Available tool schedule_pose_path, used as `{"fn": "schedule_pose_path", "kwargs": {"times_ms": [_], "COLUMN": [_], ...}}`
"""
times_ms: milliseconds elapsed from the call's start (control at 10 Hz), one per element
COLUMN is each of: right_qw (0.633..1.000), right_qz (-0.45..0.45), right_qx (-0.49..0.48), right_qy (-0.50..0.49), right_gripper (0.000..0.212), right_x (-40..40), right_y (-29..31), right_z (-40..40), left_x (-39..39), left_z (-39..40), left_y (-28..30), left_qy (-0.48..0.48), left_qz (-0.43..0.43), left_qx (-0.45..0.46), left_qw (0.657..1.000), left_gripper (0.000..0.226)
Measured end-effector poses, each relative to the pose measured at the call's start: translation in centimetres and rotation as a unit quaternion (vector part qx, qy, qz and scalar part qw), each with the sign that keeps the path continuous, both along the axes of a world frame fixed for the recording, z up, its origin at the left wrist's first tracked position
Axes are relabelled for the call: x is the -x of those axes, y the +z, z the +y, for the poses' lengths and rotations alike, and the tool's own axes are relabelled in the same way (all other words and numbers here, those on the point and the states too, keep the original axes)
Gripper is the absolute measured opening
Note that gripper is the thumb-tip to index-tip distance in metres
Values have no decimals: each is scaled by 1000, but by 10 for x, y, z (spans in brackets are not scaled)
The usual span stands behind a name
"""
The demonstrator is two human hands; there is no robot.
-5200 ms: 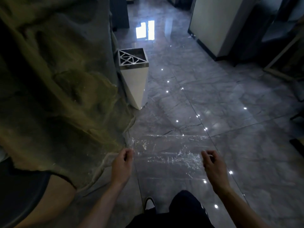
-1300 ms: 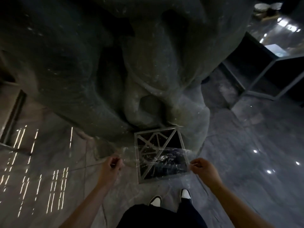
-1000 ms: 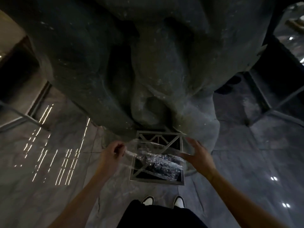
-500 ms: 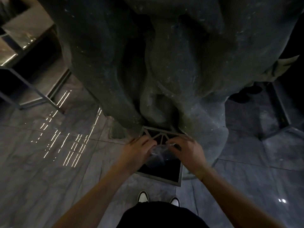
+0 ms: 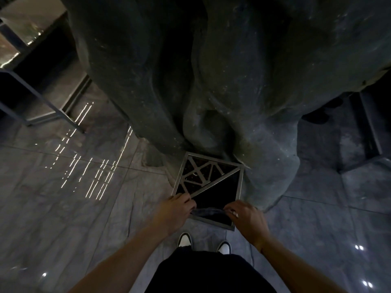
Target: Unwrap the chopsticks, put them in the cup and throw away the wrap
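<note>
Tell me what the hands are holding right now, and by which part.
Both hands, left and right, pinch the clear plastic wrap, bunched into a strip, one at each end, over the open half of the bin.

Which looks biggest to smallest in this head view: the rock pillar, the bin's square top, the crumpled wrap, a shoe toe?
1. rock pillar, by far.
2. bin's square top.
3. and 4. crumpled wrap and shoe toe: alike, so unranked; both hands hide the wrap's ends.
</note>
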State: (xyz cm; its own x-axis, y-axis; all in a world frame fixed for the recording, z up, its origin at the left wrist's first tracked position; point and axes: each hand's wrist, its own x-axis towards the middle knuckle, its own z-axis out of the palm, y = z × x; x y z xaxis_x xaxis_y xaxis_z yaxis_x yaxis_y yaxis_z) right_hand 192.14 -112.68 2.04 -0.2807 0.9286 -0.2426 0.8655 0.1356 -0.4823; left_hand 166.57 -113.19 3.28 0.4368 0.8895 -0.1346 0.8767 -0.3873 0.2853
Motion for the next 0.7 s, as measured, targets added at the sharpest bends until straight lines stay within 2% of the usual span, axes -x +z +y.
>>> {"fn": "schedule_pose_path", "kwargs": {"times_ms": [200, 400, 500, 700], "right_qw": [996, 991, 990, 985], "right_qz": [-52, -83, -84, -102], "right_qx": [59, 88, 100, 109], "right_qy": [33, 49, 45, 90], "right_gripper": [27, 28, 29, 43], "right_x": [3, 14, 17, 19], "right_y": [-21, -30, -33, -36], "right_z": [-3, -2, 0, 5], "left_x": [-9, -14, -14, -7], "left_z": [-4, 0, 1, 1], "left_y": [-21, -32, -37, -48], "left_qy": [-48, -48, -30, 6], "left_qz": [77, 130, 133, 67], "left_qx": [59, 98, 108, 164], "left_qw": [994, 985, 985, 984], "left_gripper": [26, 26, 25, 41]}}
